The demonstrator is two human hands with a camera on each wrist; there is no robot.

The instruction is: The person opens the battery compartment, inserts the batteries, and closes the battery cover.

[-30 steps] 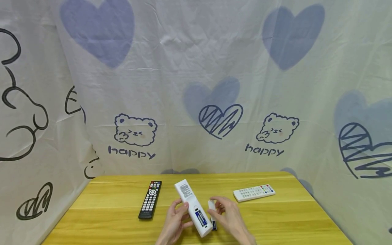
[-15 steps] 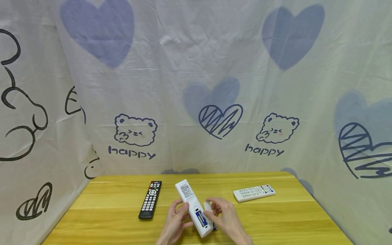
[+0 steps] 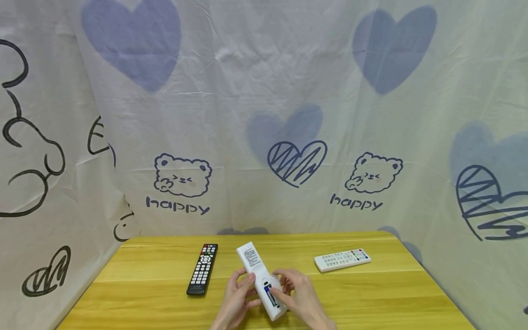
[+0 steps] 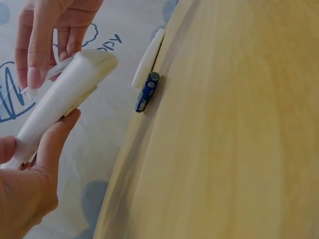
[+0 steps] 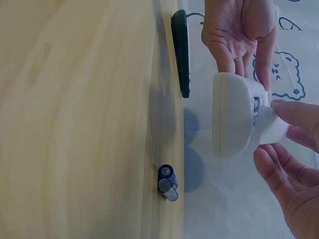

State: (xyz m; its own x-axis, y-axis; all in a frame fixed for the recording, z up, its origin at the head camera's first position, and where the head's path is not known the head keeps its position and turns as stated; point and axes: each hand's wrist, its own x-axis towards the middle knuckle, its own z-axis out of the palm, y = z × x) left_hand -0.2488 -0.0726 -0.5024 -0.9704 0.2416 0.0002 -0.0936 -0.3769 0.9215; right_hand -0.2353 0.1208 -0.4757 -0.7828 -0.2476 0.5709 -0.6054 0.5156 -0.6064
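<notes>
My left hand [image 3: 233,298] grips a white remote control [image 3: 257,270] by its side, its back turned up and its far end pointing away to the left. Blue batteries [image 3: 269,293] lie in the uncovered battery compartment near the closer end. Between thumb and fingers, my right hand [image 3: 303,295] pinches a small white battery cover [image 5: 270,127], tilted at the compartment's edge in the right wrist view. The right thumb overlaps part of the compartment in the head view. Below the remote, loose blue batteries [image 5: 168,183] lie on the table, hidden in the head view.
A black remote control [image 3: 202,270] lies face up to the left on the wooden table [image 3: 136,293]. Another white remote control [image 3: 342,260] lies face up at the back right. Behind the table hangs a printed cloth [image 3: 255,211].
My right hand has moved left, bringing the battery cover from beside the remote control over to its compartment. The left hand and its remote control have barely moved.
</notes>
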